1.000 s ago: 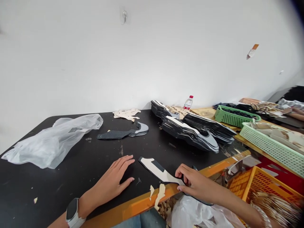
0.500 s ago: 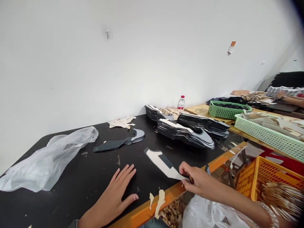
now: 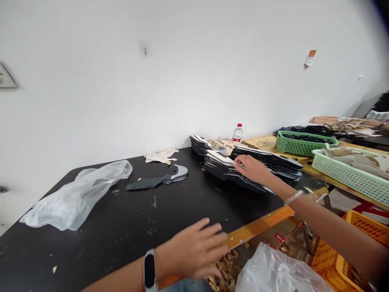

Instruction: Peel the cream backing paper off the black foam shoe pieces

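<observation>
My left hand (image 3: pixel 194 248) hovers over the front edge of the black table (image 3: pixel 100 251), fingers spread and slightly blurred, holding nothing. Farther right, my right hand (image 3: pixel 253 167) reaches across the front stack of black cut pieces (image 3: pixel 223 167), its fingertips on the white-backed top piece. The fingers look loosely bent and apart; part of the stack is hidden under the hand. Behind it lie another black stack (image 3: pixel 269 162) and a smaller stack (image 3: pixel 199 144). A few dark grey pieces with a curved light end (image 3: pixel 159 181) lie left of centre.
A crumpled clear plastic bag (image 3: pixel 82 194) lies at left, cream paper scraps (image 3: pixel 161 155) by the wall. At right stand a bottle (image 3: pixel 237 133), a green basket (image 3: pixel 304 142) and a pale green basket (image 3: pixel 349 174). Below the edge are an orange crate (image 3: pixel 364 225) and a white plastic bag (image 3: pixel 273 271).
My right hand has moved from the front edge up to the front stack; the white-backed piece it held is no longer visible there. My left hand has lifted and shifted right.
</observation>
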Motion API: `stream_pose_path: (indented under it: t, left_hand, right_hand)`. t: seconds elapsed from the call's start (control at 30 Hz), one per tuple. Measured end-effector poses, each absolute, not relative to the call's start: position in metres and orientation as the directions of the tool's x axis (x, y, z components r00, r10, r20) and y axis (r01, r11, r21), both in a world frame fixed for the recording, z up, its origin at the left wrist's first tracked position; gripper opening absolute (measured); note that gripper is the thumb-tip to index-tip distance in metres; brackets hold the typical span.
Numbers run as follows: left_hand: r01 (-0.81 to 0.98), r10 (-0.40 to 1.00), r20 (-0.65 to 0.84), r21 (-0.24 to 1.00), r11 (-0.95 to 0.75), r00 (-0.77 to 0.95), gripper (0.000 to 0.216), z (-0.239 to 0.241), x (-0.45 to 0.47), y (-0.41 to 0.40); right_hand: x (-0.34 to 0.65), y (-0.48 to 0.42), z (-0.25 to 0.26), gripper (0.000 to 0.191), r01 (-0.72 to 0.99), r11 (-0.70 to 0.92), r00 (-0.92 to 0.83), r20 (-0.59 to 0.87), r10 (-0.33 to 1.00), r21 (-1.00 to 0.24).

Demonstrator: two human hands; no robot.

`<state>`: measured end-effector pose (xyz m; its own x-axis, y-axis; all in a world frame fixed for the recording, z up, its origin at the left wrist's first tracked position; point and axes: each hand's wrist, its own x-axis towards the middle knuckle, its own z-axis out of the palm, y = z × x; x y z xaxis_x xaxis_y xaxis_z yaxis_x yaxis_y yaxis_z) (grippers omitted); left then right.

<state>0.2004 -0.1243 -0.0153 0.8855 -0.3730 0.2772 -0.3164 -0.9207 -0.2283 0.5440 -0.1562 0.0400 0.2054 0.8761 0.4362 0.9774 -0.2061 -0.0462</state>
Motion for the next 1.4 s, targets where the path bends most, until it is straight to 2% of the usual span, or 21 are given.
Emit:
stream_pose_path:
  t: [0.13,0.2,0.27,0.37,0.47,0.53,0.7,0.87,1.0,1.1,1.27,1.33,1.4]
  left_hand:
    - [-0.113,-0.211,0.364,-0.272,-0.956,0.907,0.033,-0.018,0.215,-0.068]
    - [-0.057,-0.188,0.39,-0.324,-0.944,0.901,0.029,-0.024,0.216,-0.044]
    - [-0.024,-0.174,0.401,-0.352,-0.936,0.899,0.028,-0.032,0.214,-0.028]
    - [0.027,-0.124,0.421,-0.336,-0.942,0.899,0.029,-0.042,0.211,-0.021]
    - [0.042,-0.104,0.423,-0.324,-0.945,0.9,0.027,-0.047,0.208,-0.026]
    - [0.035,-0.105,0.415,-0.314,-0.949,0.904,0.026,-0.047,0.207,-0.029]
    - [0.043,-0.07,0.411,-0.26,-0.965,0.909,0.022,-0.046,0.205,-0.032]
    - [0.062,-0.025,0.423,-0.192,-0.98,0.906,0.021,-0.048,0.204,-0.031]
    - [0.072,0.003,0.453,-0.135,-0.988,0.892,0.022,-0.05,0.204,-0.029]
    - [0.083,0.029,0.491,-0.087,-0.993,0.871,0.022,-0.051,0.205,-0.029]
    - [0.14,0.125,0.592,0.021,-0.99,0.796,0.026,-0.047,0.201,-0.03]
    - [0.175,0.238,0.656,0.162,-0.971,0.716,0.036,-0.043,0.197,-0.029]
    - [0.145,0.412,0.711,0.406,-0.902,0.57,0.047,-0.037,0.191,-0.027]
  right_hand:
    - [0.551,-0.158,0.03,0.026,0.98,-0.186,0.199,0.407,0.892,-0.072]
    - [0.553,-0.161,0.026,0.03,0.977,-0.195,0.213,0.395,0.894,-0.084]
    - [0.555,-0.163,0.021,0.043,0.97,-0.228,0.242,0.38,0.893,-0.082]
    - [0.561,-0.159,0.012,0.062,0.951,-0.31,0.298,0.299,0.906,-0.009]
    - [0.567,-0.15,0.005,0.05,0.937,-0.341,0.325,0.166,0.931,0.08]
    - [0.569,-0.145,0.004,0.038,0.929,-0.352,0.336,0.133,0.932,0.116]
    - [0.568,-0.146,0.011,0.027,0.925,-0.344,0.321,0.152,0.935,0.16]
    - [0.569,-0.154,0.016,0.029,0.951,-0.289,0.259,0.233,0.937,0.105]
    - [0.566,-0.158,0.015,0.031,0.953,-0.268,0.219,0.291,0.931,0.14]
    - [0.562,-0.159,0.019,0.035,0.955,-0.24,0.173,0.324,0.93,0.177]
    - [0.542,-0.166,0.043,0.037,0.939,-0.242,0.107,0.458,0.882,0.246]
    - [0.523,-0.172,0.051,0.037,0.928,-0.188,0.004,0.499,0.867,0.32]
    - [0.498,-0.179,0.051,0.035,0.907,-0.098,-0.124,0.483,0.867,0.409]
